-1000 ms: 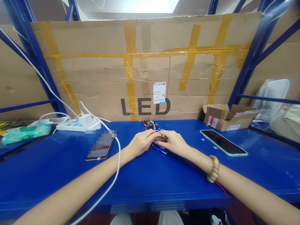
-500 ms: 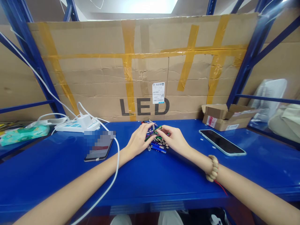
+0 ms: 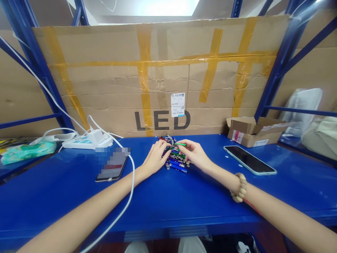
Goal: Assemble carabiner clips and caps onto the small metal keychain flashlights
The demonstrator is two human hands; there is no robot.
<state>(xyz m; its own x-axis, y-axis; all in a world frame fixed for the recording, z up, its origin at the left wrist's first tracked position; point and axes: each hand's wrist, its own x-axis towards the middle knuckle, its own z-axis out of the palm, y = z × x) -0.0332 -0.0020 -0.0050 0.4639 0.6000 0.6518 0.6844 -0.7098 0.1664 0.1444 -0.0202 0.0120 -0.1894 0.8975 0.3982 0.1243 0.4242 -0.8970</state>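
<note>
A pile of small shiny metal tubes, coloured blue, purple, green and red (image 3: pixel 177 165), lies between my two hands on the blue shelf top (image 3: pixel 168 200). My right hand (image 3: pixel 196 154) is at the pile's right side, its thumb and fingers pinching a slim green metal tube (image 3: pixel 181 144). My left hand (image 3: pixel 156 155) curls over the left side of the pile, fingers bent towards the right hand. Something dark shows at its fingertips, too small and covered to name. Blue tubes (image 3: pixel 178 168) lie at the front, beside small round silvery pieces (image 3: pixel 187 163).
A phone (image 3: pixel 112 167) and a white cable (image 3: pixel 132 175) lie to the left, near a power strip with a charger (image 3: pixel 95 137). On the right are another phone (image 3: pixel 250 160) and an opened cardboard box (image 3: pixel 256 131). A large taped cardboard sheet (image 3: pixel 118 91) stands behind.
The right hand has turned slightly, and the green tube now shows more clearly at its fingertips. The left hand has shifted slightly left, away from the right hand.
</note>
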